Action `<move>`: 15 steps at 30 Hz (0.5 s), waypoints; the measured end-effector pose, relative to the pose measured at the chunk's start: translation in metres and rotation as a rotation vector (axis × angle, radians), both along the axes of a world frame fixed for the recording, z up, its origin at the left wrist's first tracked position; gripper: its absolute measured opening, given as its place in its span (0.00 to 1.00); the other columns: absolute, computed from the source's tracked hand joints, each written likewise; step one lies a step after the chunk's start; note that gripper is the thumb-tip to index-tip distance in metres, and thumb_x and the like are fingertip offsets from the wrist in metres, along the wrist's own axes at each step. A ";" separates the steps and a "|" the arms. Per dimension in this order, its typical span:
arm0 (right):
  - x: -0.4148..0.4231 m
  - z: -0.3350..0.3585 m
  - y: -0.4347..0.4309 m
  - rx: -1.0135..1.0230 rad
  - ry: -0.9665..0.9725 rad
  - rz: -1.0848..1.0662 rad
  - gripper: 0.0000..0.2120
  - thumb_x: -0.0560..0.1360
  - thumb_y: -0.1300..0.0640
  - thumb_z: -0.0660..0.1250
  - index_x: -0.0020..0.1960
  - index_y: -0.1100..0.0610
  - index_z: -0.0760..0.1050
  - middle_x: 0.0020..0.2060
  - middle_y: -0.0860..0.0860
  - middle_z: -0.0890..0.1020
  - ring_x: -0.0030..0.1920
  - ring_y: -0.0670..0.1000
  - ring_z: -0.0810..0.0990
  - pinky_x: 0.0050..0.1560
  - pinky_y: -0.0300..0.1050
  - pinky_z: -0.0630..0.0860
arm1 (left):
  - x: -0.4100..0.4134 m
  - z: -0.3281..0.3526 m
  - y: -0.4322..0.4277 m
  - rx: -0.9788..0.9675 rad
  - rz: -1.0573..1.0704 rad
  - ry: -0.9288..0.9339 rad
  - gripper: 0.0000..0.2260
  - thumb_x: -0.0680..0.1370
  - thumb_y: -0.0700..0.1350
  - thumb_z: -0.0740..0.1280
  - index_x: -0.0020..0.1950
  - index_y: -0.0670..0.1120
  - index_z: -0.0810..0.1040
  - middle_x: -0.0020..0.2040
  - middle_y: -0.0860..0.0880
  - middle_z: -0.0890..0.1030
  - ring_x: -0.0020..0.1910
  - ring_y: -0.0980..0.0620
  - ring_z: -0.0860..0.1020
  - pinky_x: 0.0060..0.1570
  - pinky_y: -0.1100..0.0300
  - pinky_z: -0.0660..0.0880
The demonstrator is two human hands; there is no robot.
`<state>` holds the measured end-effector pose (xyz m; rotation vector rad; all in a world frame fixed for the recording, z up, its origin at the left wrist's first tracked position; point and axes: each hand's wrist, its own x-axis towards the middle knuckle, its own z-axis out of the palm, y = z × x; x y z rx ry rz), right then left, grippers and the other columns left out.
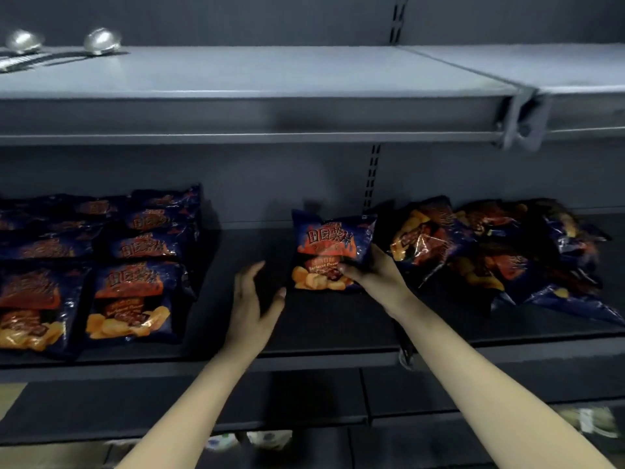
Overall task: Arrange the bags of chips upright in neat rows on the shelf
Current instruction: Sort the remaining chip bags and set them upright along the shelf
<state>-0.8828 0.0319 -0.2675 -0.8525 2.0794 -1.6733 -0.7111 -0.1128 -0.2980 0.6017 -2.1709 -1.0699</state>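
Currently, the right hand (368, 275) pinches the lower edge of one chip bag (333, 245), held upright at the middle of the shelf (338, 319), while the left hand (252, 299) hovers spread at mid-shelf; the bag is probably light, air-filled, slick and crushable, so grasp its sealed edges.

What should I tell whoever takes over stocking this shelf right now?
Right hand grips one chip bag, upright, at the middle of the shelf.
Left hand is open beside the bag, not touching it.
Done: neat rows of bags at the left end.
Left to do: the loose pile of bags at the right end lies jumbled. Stand those in rows, starting with the held one.
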 end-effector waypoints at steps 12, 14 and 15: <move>0.036 0.003 0.036 0.021 -0.137 0.230 0.27 0.69 0.53 0.73 0.66 0.51 0.69 0.60 0.49 0.80 0.61 0.47 0.77 0.66 0.52 0.72 | -0.033 0.035 0.030 0.463 -0.153 0.150 0.08 0.75 0.45 0.69 0.50 0.54 0.74 0.48 0.56 0.80 0.45 0.63 0.80 0.41 0.71 0.74; 0.041 0.003 0.038 0.068 -0.118 0.281 0.30 0.68 0.51 0.75 0.66 0.49 0.68 0.60 0.47 0.79 0.62 0.45 0.77 0.66 0.48 0.72 | -0.029 0.032 0.026 0.434 -0.134 0.142 0.08 0.74 0.45 0.69 0.50 0.53 0.74 0.47 0.55 0.81 0.44 0.64 0.80 0.42 0.70 0.74; 0.044 0.003 0.037 0.093 -0.105 0.294 0.30 0.67 0.52 0.76 0.65 0.47 0.67 0.60 0.46 0.79 0.62 0.44 0.77 0.66 0.47 0.72 | -0.026 0.032 0.025 0.428 -0.131 0.145 0.08 0.74 0.44 0.70 0.50 0.53 0.74 0.47 0.55 0.81 0.43 0.66 0.79 0.41 0.72 0.74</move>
